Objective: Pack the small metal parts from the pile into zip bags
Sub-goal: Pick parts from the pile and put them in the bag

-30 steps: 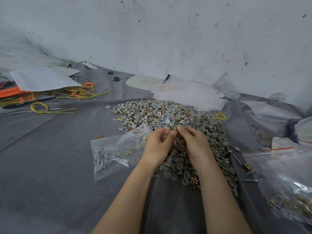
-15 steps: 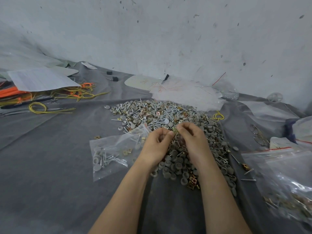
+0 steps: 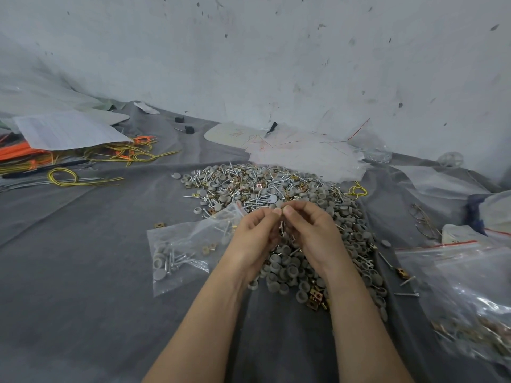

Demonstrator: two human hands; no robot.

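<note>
Just above the pile [image 3: 262,186], left hand [image 3: 254,236] and right hand [image 3: 313,233] pinched a screw [image 3: 281,227] with curled fingers; slipping, it could miss the zip bag [image 3: 179,252].

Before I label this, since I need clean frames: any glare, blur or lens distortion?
Head view: wide-angle bending bows the wall at its base; soft even light, faint shadows; glare streaks on the right zip bag; pile looks sharp.

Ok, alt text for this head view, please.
The left hand and right hand meet over a pile of grey round caps, silver screws and brass clips on grey cloth, fingers pinching a small screw. A clear plastic zip bag with few parts lies left; a fuller zip bag lies right.
</note>
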